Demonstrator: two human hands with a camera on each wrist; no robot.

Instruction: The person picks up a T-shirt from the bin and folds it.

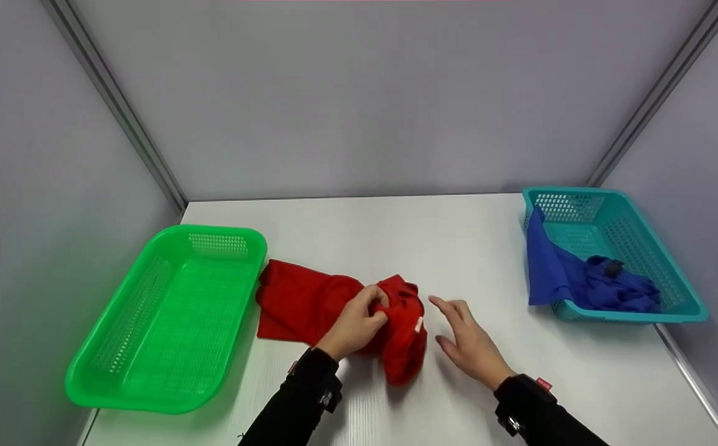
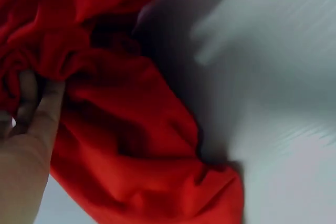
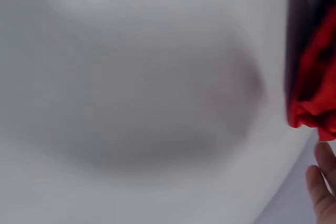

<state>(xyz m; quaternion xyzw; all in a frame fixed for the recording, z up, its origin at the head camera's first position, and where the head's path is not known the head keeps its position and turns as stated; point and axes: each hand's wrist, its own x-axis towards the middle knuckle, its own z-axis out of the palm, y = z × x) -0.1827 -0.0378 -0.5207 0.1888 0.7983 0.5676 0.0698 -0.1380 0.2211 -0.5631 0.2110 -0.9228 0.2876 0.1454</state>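
A crumpled red garment (image 1: 309, 297) lies on the white table between two baskets, its left part flatter and its right part bunched up, with a small white tag near the right end. My left hand (image 1: 359, 322) pinches the bunched cloth between thumb and fingers; in the left wrist view the fingertips (image 2: 50, 98) sink into the folds. Just right of the garment, my right hand (image 1: 473, 347) is held apart from it, fingers spread and holding nothing. The right wrist view catches only its fingers (image 3: 317, 184), below an edge of the red cloth (image 3: 320, 87).
A green basket (image 1: 235, 347) stands at the left of the table. At the right, a teal basket (image 1: 674, 279) holds blue cloth (image 1: 547, 272), part of which hangs over its left rim. Grey walls (image 1: 383, 99) enclose the table at the back and sides.
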